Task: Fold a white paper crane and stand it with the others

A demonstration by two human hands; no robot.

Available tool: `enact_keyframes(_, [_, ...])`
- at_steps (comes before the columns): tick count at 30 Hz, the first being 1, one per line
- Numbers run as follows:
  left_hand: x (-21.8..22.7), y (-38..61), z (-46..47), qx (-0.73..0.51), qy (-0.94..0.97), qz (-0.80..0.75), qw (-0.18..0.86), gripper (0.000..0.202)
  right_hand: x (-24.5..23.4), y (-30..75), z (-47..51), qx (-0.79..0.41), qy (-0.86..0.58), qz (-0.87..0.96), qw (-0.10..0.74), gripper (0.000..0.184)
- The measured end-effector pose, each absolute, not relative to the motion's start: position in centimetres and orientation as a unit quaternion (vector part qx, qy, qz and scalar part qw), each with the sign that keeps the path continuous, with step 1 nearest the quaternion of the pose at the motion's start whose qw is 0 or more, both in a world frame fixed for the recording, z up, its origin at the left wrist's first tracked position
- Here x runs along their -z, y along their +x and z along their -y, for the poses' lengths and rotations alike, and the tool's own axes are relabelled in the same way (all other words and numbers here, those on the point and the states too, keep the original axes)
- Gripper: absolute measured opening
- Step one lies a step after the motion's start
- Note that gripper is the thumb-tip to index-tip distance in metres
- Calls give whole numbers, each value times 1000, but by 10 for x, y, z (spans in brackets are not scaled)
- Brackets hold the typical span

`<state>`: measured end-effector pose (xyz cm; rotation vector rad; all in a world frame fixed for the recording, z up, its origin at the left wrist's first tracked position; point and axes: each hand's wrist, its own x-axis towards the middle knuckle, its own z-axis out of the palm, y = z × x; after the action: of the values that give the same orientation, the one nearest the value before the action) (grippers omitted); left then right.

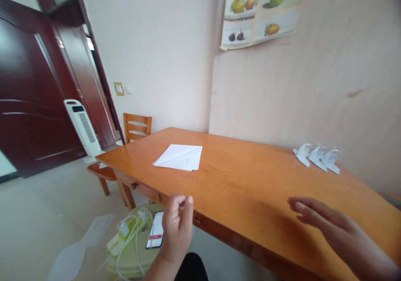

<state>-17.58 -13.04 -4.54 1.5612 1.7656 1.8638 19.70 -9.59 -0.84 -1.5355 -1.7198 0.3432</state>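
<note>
My left hand (179, 226) is at the table's front edge, its fingers curled into a loose fist with the thumb beside them. Nothing shows in its grasp. Over the right part of the wooden table (238, 176), my right hand (326, 220) has its fingers stretched out and holds nothing. A stack of white paper sheets (180, 156) lies on the table's left part, the top sheet marked by a diagonal crease. Three folded white paper shapes (318, 157) stand in a row near the wall, beyond my right hand.
Left of my left hand, a green stool (134, 260) carries a phone (155, 230), white cables and a power strip (115, 244). Papers (73, 254) lie on the floor. A wooden chair (138, 124) and a white tower heater or fan (83, 126) stand farther back.
</note>
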Motion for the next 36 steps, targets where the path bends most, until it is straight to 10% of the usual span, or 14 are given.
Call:
enact_keyframes(3, [13,-164,90,-717,438,-528,122,35,-7,203,60,-266,-579,678,366,46])
enact_keyframes(11, [-38,-147,-34,-768,368,-506,135,33,3,209,-19,-111,-627,745,200,33])
enact_keyframes(36, [-1,-247,-87,-229,509,-829,-35,57,30,221,-25,-124,-571,792,177,42])
